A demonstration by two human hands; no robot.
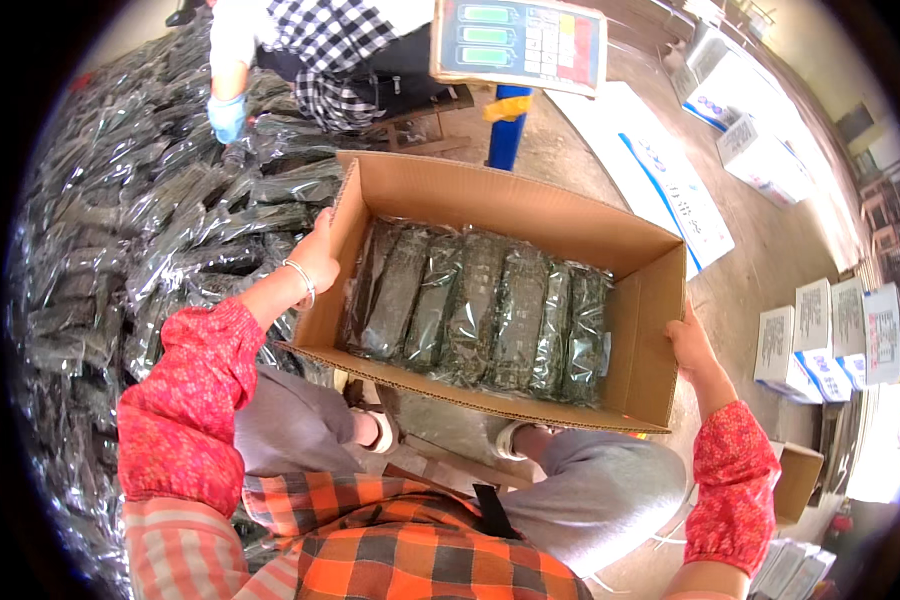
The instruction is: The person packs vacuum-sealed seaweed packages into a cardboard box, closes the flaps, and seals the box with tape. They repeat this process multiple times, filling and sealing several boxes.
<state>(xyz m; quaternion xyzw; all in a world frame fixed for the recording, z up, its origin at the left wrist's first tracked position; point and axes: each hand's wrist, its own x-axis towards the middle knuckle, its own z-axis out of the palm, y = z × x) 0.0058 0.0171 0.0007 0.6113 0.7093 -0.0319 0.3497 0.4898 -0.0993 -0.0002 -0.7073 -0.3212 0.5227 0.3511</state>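
Observation:
An open cardboard box is held up in front of my knees, slightly tilted. Several clear plastic packs of a dark dried product lie side by side in it and cover its bottom. My left hand grips the left end wall at the rim, a bangle on its wrist. At the right end wall, my right hand clasps the outside, its fingers partly hidden behind the cardboard. A large heap of similar plastic packs spreads out by my left side.
A scale display on a blue post stands beyond the box. A co-worker's gloved hand touches the heap. White printed cartons stand at right, a flattened carton lies on the floor, and an open box sits lower right.

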